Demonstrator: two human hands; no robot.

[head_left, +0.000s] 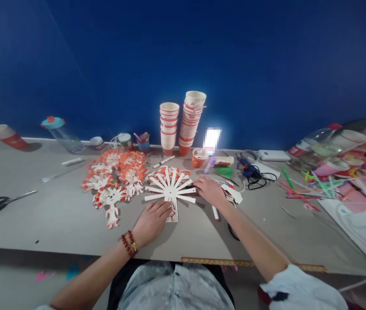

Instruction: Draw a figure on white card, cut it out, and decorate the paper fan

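A white paper-cup cutout [170, 192] lies flat in front of me, its cut strips fanned out like rays above a panel with a red-outlined figure. My left hand [153, 220] rests flat on the panel, fingers stretched over its left side. At the strips' right ends is my right hand [209, 189], fingers together and bent down; whatever is under the fingertips is hidden. Just left of the cutout sits a pile of coloured paper figures [114, 172] with orange-red fringes. A white marker with a red end [215, 213] lies below my right wrist.
Two tall stacks of paper cups [169, 129] stand by the blue wall, near a bright phone screen [212, 140]. Scissors [8, 201] lie far left. A blue glue gun [249, 168] with a black cord and a heap of craft scraps [341, 176] occupy the right.
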